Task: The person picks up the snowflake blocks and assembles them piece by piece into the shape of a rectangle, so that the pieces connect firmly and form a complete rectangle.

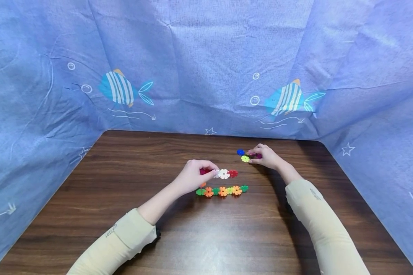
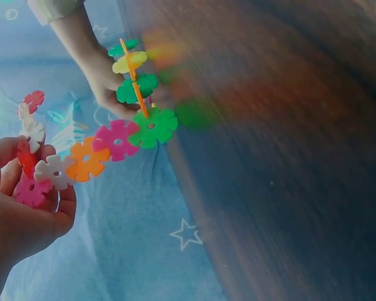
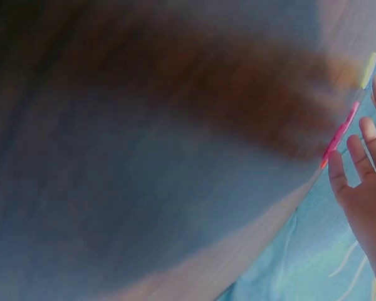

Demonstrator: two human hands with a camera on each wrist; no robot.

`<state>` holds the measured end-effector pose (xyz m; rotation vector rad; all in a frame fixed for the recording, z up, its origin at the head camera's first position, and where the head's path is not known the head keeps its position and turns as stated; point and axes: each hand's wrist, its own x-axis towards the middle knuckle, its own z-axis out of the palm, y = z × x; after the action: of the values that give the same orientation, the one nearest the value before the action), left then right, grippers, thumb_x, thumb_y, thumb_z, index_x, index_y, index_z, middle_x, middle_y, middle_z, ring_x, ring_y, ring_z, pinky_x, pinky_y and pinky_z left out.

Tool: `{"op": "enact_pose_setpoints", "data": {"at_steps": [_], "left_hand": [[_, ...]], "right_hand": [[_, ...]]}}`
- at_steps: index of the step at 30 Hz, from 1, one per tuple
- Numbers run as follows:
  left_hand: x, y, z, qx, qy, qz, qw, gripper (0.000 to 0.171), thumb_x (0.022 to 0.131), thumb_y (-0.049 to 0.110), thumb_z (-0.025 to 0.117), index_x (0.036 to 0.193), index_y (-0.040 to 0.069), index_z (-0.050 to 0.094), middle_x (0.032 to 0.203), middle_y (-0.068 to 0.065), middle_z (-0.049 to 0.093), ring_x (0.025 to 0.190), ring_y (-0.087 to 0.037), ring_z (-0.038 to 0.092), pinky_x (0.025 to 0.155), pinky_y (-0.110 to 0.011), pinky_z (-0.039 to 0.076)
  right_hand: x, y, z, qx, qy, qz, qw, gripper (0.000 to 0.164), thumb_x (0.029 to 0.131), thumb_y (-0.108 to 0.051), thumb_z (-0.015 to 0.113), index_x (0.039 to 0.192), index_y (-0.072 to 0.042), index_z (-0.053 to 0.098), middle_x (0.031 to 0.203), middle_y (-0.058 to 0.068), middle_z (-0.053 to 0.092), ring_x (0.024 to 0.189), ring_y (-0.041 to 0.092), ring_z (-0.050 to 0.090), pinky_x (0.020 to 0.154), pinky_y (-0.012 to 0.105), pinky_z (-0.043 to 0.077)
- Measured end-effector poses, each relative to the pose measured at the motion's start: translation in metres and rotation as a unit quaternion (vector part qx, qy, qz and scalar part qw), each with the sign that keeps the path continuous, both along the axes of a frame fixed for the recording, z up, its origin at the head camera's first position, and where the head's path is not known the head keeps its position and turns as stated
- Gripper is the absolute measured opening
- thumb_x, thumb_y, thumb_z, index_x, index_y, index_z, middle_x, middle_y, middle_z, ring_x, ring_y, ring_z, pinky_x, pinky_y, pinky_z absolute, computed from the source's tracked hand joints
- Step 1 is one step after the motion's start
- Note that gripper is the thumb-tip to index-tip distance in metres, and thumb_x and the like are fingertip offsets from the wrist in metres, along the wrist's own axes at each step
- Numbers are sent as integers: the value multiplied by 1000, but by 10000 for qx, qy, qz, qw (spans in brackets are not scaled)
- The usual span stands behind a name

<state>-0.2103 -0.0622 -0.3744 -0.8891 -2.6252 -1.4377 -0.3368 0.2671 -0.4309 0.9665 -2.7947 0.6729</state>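
Note:
My left hand (image 1: 194,176) pinches a chain of interlocking flower-shaped plastic discs (image 1: 223,174) above the table. In the left wrist view the chain bends round: red and white discs stand up beyond the fingers, while white, orange (image 2: 88,158), pink and green ones run off to the other side. Farther back on the right, my right hand (image 1: 266,156) reaches over loose discs on the tabletop, its fingers apart. Beside those fingertips lie a blue disc (image 1: 240,152), a yellow-green disc (image 1: 245,158) and magenta discs (image 1: 258,156), partly covered by the hand.
The dark wood-grain table (image 1: 130,160) has rounded far corners. A blue cloth (image 1: 206,68) printed with fish and stars hangs behind it and along both sides.

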Motion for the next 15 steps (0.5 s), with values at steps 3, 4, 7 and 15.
{"op": "enact_pose_setpoints", "data": {"at_steps": [3, 4, 7, 15], "left_hand": [[0, 0, 1, -14, -19, 3, 10000, 10, 88, 24, 67, 95, 19, 72, 84, 7, 69, 66, -10, 56, 62, -26, 50], [0, 0, 1, -22, -21, 5, 10000, 10, 88, 24, 67, 95, 19, 72, 83, 7, 69, 65, -10, 56, 61, -26, 50], [1, 0, 1, -19, -32, 0, 10000, 10, 89, 25, 67, 96, 19, 72, 84, 6, 69, 65, -10, 55, 61, -26, 50], [2, -1, 2, 1, -33, 28, 10000, 10, 89, 24, 67, 95, 18, 72, 83, 5, 69, 64, -10, 55, 61, -26, 49]], "right_hand": [[-2, -4, 1, 314, -162, -200, 9992, 30, 81, -19, 75, 107, -5, 71, 100, 16, 59, 95, 33, 51, 85, 47, 40], [-2, -6, 1, 413, -163, -232, 9987, 30, 82, -20, 74, 107, -5, 71, 100, 15, 59, 95, 32, 51, 85, 47, 41], [-2, -10, 3, 601, -105, -261, 9978, 29, 81, -21, 74, 106, -5, 71, 99, 15, 59, 94, 31, 52, 84, 46, 41], [-2, -17, 4, 575, -55, -272, 9980, 24, 78, -18, 77, 97, -4, 72, 95, 13, 61, 90, 29, 55, 83, 46, 44]]}}
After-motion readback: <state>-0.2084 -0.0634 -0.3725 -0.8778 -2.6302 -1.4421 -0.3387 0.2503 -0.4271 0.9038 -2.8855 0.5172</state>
